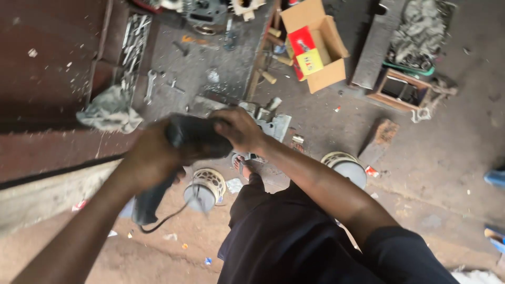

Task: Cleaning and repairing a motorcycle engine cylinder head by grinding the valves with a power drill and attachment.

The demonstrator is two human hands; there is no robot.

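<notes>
I hold a black power tool with a cord hanging from its lower end. My left hand grips its body. My right hand closes over its front end. Right behind the tool lies a grey metal engine part on the ground. Below the tool sits a round metal part with a pale rim. My dark shorts and leg fill the lower middle of the view.
An open cardboard box holds a red and yellow package. A tool tray with wrenches, a grey rag, a second round part, a brick, a wooden crate and scattered wrenches lie around.
</notes>
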